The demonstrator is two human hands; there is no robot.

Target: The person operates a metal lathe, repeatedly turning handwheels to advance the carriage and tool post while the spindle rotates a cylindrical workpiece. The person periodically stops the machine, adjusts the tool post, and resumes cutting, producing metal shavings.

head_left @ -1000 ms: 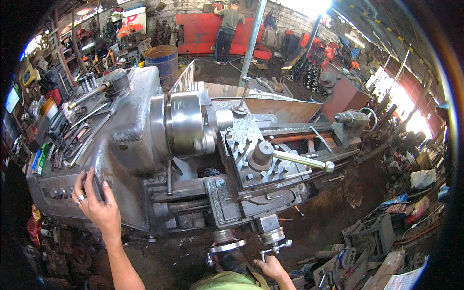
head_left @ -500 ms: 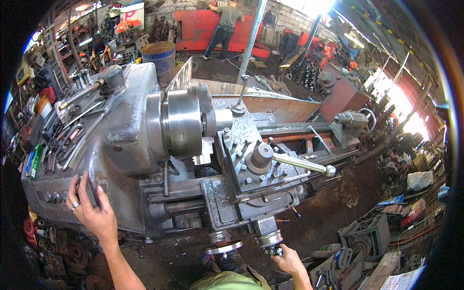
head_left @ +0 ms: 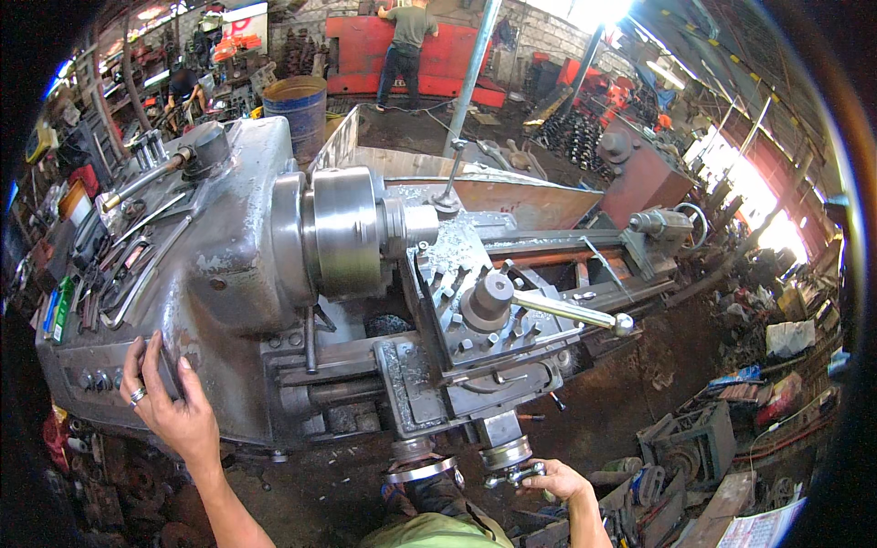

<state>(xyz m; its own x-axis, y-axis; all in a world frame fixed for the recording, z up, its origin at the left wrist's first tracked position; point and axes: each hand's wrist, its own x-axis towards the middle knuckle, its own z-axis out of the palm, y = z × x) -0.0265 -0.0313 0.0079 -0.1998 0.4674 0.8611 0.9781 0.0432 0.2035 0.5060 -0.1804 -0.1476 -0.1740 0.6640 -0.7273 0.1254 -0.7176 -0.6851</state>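
Note:
A large metal lathe stretches across the view. My left hand [head_left: 174, 411], a ring on one finger, rests with fingers spread on the front of the grey headstock [head_left: 233, 365]. My right hand [head_left: 559, 479] grips the small crank handle [head_left: 516, 475] below the carriage. Left of that handle is a round handwheel [head_left: 420, 470]. The shiny chuck [head_left: 345, 233] holds a cylindrical metal workpiece [head_left: 420, 225]. Beside it, the tool post [head_left: 489, 301] has a long ball-ended lever [head_left: 575, 314] pointing right. Metal shavings lie on the carriage [head_left: 397, 388].
Wrenches and other hand tools [head_left: 132, 265] lie on top of the headstock. The tailstock [head_left: 660, 233] stands at the bed's right end. Far back are a blue drum [head_left: 297, 114], a person [head_left: 406, 50] by a red machine, and another seated person. Scrap and boxes crowd the right floor.
My right hand has moved slightly right and up as the crank handle turned. The chuck shows a different rotation. My left hand stays on the headstock.

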